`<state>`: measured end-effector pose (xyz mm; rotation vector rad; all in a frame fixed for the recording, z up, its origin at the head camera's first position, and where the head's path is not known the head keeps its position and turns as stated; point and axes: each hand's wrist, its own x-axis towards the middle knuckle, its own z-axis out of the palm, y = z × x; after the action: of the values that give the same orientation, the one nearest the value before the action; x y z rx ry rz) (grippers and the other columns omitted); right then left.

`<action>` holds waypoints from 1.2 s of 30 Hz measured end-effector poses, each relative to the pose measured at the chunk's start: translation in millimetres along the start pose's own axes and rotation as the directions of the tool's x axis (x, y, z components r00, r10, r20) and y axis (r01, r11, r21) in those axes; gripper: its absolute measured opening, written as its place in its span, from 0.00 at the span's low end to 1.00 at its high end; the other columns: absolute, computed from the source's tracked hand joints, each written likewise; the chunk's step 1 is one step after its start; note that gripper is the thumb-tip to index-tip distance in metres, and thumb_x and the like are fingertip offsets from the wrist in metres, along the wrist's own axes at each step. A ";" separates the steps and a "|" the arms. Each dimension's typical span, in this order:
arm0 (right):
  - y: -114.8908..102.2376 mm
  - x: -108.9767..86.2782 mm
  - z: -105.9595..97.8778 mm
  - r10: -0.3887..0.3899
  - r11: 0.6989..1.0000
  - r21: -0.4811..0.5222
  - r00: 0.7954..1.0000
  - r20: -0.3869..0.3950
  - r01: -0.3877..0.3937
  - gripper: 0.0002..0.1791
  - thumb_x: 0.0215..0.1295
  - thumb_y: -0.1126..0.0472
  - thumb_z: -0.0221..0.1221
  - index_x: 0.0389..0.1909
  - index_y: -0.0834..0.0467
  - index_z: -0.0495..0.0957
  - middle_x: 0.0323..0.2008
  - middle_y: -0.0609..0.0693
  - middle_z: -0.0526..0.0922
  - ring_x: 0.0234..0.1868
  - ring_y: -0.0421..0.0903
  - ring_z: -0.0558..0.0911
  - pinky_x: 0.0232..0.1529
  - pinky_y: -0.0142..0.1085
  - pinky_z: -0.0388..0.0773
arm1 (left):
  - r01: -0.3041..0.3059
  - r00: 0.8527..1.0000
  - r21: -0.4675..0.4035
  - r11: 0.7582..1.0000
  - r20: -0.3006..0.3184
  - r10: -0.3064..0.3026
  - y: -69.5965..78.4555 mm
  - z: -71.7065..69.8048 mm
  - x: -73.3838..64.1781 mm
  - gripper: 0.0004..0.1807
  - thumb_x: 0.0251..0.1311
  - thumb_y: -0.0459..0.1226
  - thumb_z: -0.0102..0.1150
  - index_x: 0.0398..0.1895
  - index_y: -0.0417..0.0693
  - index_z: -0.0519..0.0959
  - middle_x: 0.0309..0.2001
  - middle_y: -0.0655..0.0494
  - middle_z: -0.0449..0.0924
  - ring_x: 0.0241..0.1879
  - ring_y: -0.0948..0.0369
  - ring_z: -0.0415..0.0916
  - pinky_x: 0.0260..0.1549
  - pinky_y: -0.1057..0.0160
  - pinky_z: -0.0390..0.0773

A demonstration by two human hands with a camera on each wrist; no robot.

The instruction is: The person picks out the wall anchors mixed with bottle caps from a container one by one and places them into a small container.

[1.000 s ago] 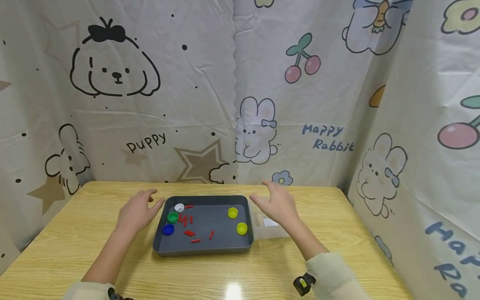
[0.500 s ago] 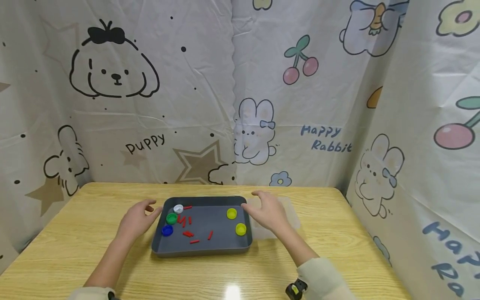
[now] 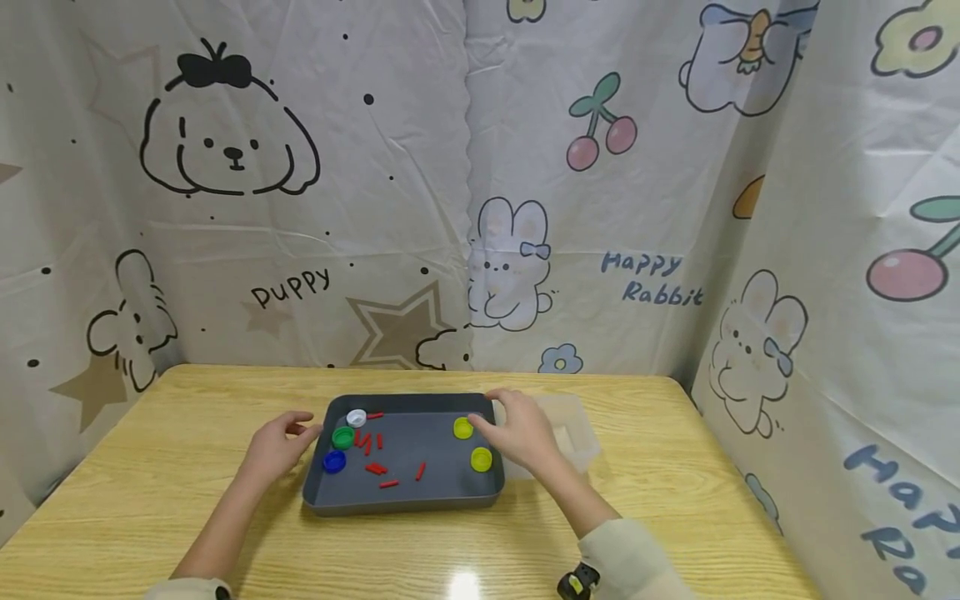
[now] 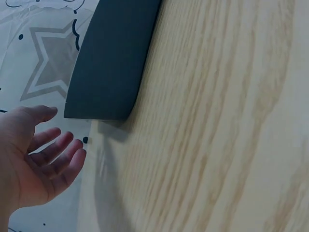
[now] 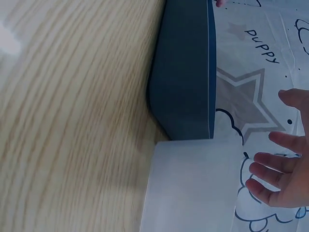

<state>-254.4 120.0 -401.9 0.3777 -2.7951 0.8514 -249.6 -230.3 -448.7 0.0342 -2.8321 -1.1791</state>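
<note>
In the head view, the right hand (image 3: 520, 432) hides part of the gray tray's (image 3: 408, 503) right edge and part of the translucent box (image 3: 581, 417) beside it. Its thumb overlaps a yellow cap (image 3: 462, 430) near the tray's far right corner; contact is unclear. Red pieces (image 3: 388, 483) are too small to identify. Both wrist views conceal the tray's contents behind its wall. The left wrist view crops the left hand (image 4: 36, 162).

On my feed the tray (image 3: 405, 503) shows dark grey. Along its left side I see a white cap (image 3: 356, 418), green cap (image 3: 343, 437) and blue cap (image 3: 334, 461); near its right wall, two yellow caps (image 3: 482, 459); on its floor, red sticks (image 3: 377, 468). Beneath the tray runs a yellowish, wood-grained table (image 3: 360, 550); behind it, a pale curtain (image 3: 390, 217) printed with brown stars (image 3: 405, 323) and pink cherries (image 3: 621, 134).
</note>
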 end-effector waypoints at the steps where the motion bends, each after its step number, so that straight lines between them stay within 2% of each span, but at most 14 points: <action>1: -1.0 0.0 1.1 -0.012 1.000 0.005 1.000 -0.002 0.012 0.28 0.58 0.42 0.59 0.53 0.56 0.76 0.52 0.52 0.80 0.56 0.53 0.75 0.56 0.48 0.71 | 0.009 1.000 -0.027 1.000 0.007 -0.009 -0.7 0.9 0.1 0.28 0.63 0.45 0.54 0.57 0.31 0.69 0.46 0.32 0.76 0.32 0.55 0.77 0.27 0.62 0.77; 4: -3.9 0.3 4.4 -0.037 0.999 0.000 0.999 0.000 0.037 0.27 0.58 0.42 0.59 0.52 0.57 0.77 0.51 0.52 0.80 0.55 0.53 0.76 0.54 0.47 0.72 | 0.034 0.999 -0.099 0.994 0.026 -0.032 -1.8 3.7 -0.4 0.27 0.63 0.42 0.54 0.57 0.30 0.68 0.46 0.31 0.75 0.30 0.58 0.77 0.26 0.63 0.79; 12: -9.9 0.0 14.2 -0.046 0.999 0.014 0.998 0.043 0.046 0.26 0.58 0.44 0.59 0.51 0.57 0.77 0.50 0.53 0.80 0.55 0.53 0.75 0.56 0.47 0.70 | 0.055 0.998 -0.176 0.983 0.027 -0.051 -6.4 10.7 0.4 0.25 0.62 0.38 0.55 0.56 0.28 0.69 0.46 0.29 0.75 0.31 0.57 0.79 0.28 0.61 0.81; 17: -14.8 -0.7 19.6 -0.096 0.995 0.016 0.992 0.077 0.095 0.25 0.59 0.44 0.59 0.50 0.57 0.78 0.49 0.53 0.81 0.54 0.53 0.75 0.55 0.48 0.71 | 0.074 0.997 -0.227 0.971 0.031 -0.068 -8.7 14.1 0.7 0.24 0.61 0.37 0.55 0.56 0.29 0.69 0.47 0.28 0.74 0.30 0.58 0.80 0.27 0.61 0.81; 24: -19.5 -2.5 32.3 -0.154 0.988 -0.007 0.983 0.097 0.156 0.24 0.59 0.45 0.60 0.48 0.57 0.79 0.44 0.53 0.81 0.46 0.49 0.77 0.45 0.42 0.74 | 0.066 0.998 -0.173 0.983 0.010 -0.066 -7.1 15.3 1.5 0.24 0.60 0.38 0.57 0.54 0.29 0.72 0.44 0.32 0.77 0.30 0.59 0.78 0.25 0.64 0.78; 31: -21.7 -7.6 46.1 -0.203 0.979 0.011 0.970 0.133 0.203 0.21 0.60 0.48 0.60 0.47 0.58 0.80 0.44 0.53 0.82 0.47 0.50 0.78 0.47 0.43 0.75 | 0.046 0.998 -0.095 0.994 -0.034 -0.050 -9.4 18.7 2.2 0.21 0.59 0.38 0.57 0.52 0.32 0.75 0.42 0.34 0.79 0.38 0.51 0.79 0.28 0.66 0.74; 36: -23.3 -10.3 54.8 -0.191 0.982 0.023 0.961 0.200 0.190 0.21 0.60 0.47 0.59 0.48 0.56 0.79 0.46 0.50 0.82 0.49 0.48 0.79 0.47 0.40 0.75 | 0.054 0.998 -0.095 0.994 -0.033 -0.057 -9.2 20.2 2.2 0.21 0.59 0.38 0.57 0.52 0.32 0.75 0.42 0.35 0.79 0.38 0.50 0.79 0.28 0.65 0.74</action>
<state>-243.8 72.1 -437.2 0.7600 -2.8761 0.8160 -253.4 -222.6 -469.3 0.1281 -2.7582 -1.3075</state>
